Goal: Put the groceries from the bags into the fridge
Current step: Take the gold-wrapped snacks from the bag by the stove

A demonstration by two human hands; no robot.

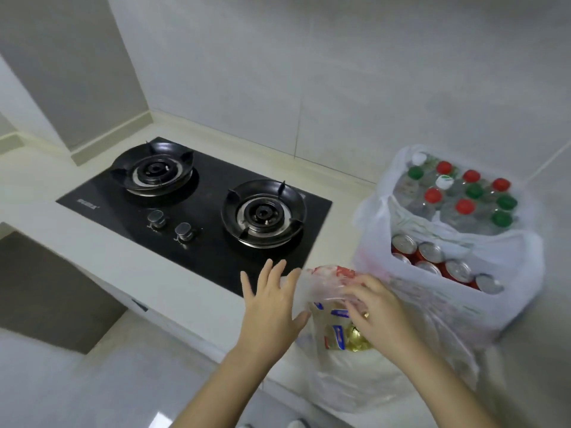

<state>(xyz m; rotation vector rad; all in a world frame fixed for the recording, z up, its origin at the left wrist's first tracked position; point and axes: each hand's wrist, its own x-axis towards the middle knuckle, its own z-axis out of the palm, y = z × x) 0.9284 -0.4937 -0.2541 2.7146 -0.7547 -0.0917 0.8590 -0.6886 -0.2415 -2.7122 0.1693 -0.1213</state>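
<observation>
Three plastic bags stand on the counter at the right. The far bag (386,186) holds several water bottles (463,205) with red and green caps. The middle bag (494,304) holds several red drink cans (432,257). The near bag (355,381) holds blue-labelled packets (336,332) and something gold. My left hand (272,307) has its fingers spread, with the thumb against the near bag's rim. My right hand (374,307) pinches the crumpled bag mouth (321,282) from above.
A black two-burner gas hob (197,199) with two knobs sits in the white counter (92,242) left of the bags. Tiled walls close off the back and right. A dark opening lies under the counter at the lower left.
</observation>
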